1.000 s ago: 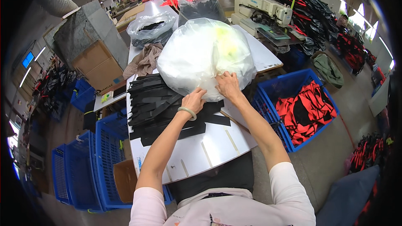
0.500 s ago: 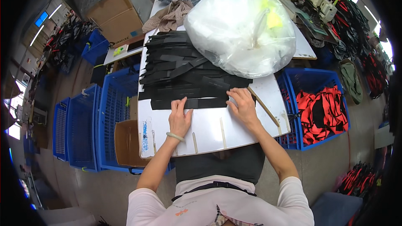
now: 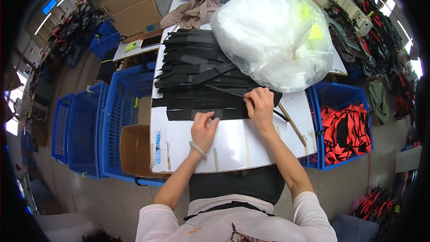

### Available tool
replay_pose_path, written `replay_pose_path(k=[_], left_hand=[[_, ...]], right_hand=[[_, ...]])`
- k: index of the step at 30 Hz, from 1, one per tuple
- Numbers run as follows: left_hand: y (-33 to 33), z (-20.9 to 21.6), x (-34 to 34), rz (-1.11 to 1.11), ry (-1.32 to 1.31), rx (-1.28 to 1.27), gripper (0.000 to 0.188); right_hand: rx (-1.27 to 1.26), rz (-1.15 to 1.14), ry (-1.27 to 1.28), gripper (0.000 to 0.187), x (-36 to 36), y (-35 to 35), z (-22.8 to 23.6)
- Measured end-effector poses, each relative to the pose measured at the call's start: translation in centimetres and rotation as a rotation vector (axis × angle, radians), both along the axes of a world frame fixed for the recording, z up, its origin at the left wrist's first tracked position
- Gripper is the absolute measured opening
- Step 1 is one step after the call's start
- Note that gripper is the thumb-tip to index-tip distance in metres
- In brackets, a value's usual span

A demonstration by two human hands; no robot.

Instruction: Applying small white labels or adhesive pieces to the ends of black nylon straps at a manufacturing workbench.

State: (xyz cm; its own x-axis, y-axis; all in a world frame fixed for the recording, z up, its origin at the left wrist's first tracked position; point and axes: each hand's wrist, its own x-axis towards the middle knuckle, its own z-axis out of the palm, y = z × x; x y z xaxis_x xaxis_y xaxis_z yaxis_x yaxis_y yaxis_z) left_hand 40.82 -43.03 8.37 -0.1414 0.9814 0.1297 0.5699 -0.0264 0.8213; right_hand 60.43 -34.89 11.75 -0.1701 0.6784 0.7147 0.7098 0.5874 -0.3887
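Flat black fabric strips (image 3: 192, 69) lie in a layered pile on a white tabletop (image 3: 233, 143). My right hand (image 3: 260, 107) is closed in a pinch on a black strip (image 3: 227, 91) at the pile's right front; the strip is raised a little and its end sticks out beyond my fingers. My left hand (image 3: 204, 130) rests at the edge of the front strip (image 3: 181, 114), fingers curled in toward the thumb. What those fingers hold, if anything, is hidden. A pale bangle circles my left wrist.
A big clear bag of white material (image 3: 273, 31) covers the pile's right back. Beside my right hand lies a thin wooden stick (image 3: 293, 125). Blue crates flank the table, the right one (image 3: 345, 166) holding red and black pieces. An open cardboard box (image 3: 134, 152) stands left.
My right hand has gone from fingers laid on the strips to pinching one and lifting it slightly. My left fingers have curled in and drawn back toward the front edge.
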Motion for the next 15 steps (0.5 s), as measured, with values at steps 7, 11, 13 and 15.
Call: replay_pose_path(k=[7,11,13,15], left_hand=[[-0.5,3.9,7.0,-0.125,-1.565,-0.05,0.041],[-1.6,4.3,6.9,-0.193,-1.582,-0.105,0.036],[-2.1,4.5,7.0,-0.207,-1.563,-0.131,0.034],[-2.5,4.5,7.1,-0.219,-1.539,-0.146,0.033]], right_hand=[[-0.008,0.152,-0.056,0.022,0.0,-8.5,2.4],[-0.216,-0.106,0.156,0.033,2.8,-10.0,4.5],[-0.621,0.029,0.3,0.027,4.4,-10.5,4.4],[-0.936,0.1,0.492,0.024,4.8,-11.3,4.0]])
